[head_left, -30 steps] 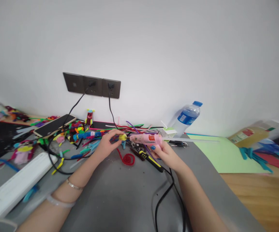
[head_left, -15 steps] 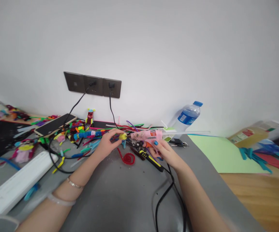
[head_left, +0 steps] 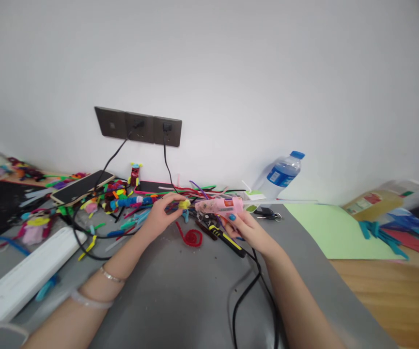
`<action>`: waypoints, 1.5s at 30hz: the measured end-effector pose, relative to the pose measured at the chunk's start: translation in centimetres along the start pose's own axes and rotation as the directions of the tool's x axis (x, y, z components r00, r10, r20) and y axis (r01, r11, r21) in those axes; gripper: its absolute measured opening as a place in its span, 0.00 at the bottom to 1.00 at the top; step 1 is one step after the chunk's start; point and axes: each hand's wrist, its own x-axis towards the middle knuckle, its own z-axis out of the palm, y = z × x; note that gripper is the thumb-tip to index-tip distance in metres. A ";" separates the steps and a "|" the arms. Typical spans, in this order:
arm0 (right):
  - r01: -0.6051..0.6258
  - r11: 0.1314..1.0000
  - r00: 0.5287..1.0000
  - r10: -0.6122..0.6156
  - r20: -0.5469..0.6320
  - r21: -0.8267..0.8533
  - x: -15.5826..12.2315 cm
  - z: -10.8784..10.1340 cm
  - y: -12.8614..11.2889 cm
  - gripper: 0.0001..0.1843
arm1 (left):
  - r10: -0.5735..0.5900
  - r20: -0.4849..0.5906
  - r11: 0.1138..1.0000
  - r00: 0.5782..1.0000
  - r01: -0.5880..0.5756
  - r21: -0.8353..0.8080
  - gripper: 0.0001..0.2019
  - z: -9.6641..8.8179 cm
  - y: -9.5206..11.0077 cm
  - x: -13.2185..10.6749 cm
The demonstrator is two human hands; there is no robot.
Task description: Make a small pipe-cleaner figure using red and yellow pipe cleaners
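Observation:
Held in my right hand (head_left: 248, 230) is a pink hot glue gun (head_left: 216, 205), its nozzle pointing left and a long clear glue stick (head_left: 282, 201) sticking out of its back. My left hand (head_left: 162, 215) pinches a small yellow fuzzy piece (head_left: 184, 204) right at the nozzle tip; whether the two touch, I cannot tell. Below the gun lies a red pipe cleaner coil (head_left: 192, 238) on the grey table. Pliers with black and yellow handles (head_left: 228, 240) rest just under my right hand, partly hidden by it.
A white power strip (head_left: 31, 271) and a phone (head_left: 83, 188) lie at the left among pipe cleaners and fuzzy figures. A water bottle (head_left: 284, 175) leans on the wall. Black cords (head_left: 240, 300) loop in front of my right arm. Green paper (head_left: 343, 232) lies at the right.
The glue gun has shifted very slightly left and its tilt has changed a little. My left hand stays nearly still with the yellow piece.

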 end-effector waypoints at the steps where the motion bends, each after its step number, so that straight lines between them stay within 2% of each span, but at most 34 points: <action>1: 0.000 1.000 1.000 0.000 0.003 -0.002 0.0 0.0 0.0 0.32 | 0.001 -0.001 1.000 1.000 -0.001 0.001 0.11 0.0 0.0 0.0; 15: 0.053 0.997 0.997 -0.056 -0.057 -0.050 0.0 -0.3 0.5 0.32 | -0.008 0.012 1.000 1.000 0.008 -0.018 0.11 0.0 -0.2 -0.1; 22: 0.034 0.999 0.999 -0.034 -0.025 -0.017 0.0 0.0 0.0 0.32 | 0.000 0.010 1.000 1.000 0.000 -0.004 0.11 0.0 -0.1 0.0; 28: 0.018 0.997 1.000 -0.017 0.015 -0.070 -0.1 0.0 -0.3 0.35 | 0.000 -0.001 1.000 1.000 0.000 -0.007 0.12 0.0 -0.2 0.0; 41: 0.068 0.995 0.995 -0.073 -0.072 -0.070 0.1 0.1 0.0 0.33 | 0.021 0.005 1.000 1.000 -0.021 -0.013 0.11 0.0 -0.3 0.0; 45: 0.038 0.996 0.997 -0.043 -0.069 -0.076 0.0 0.2 0.0 0.34 | 0.020 0.011 1.000 1.000 -0.020 -0.004 0.12 0.0 -0.3 0.0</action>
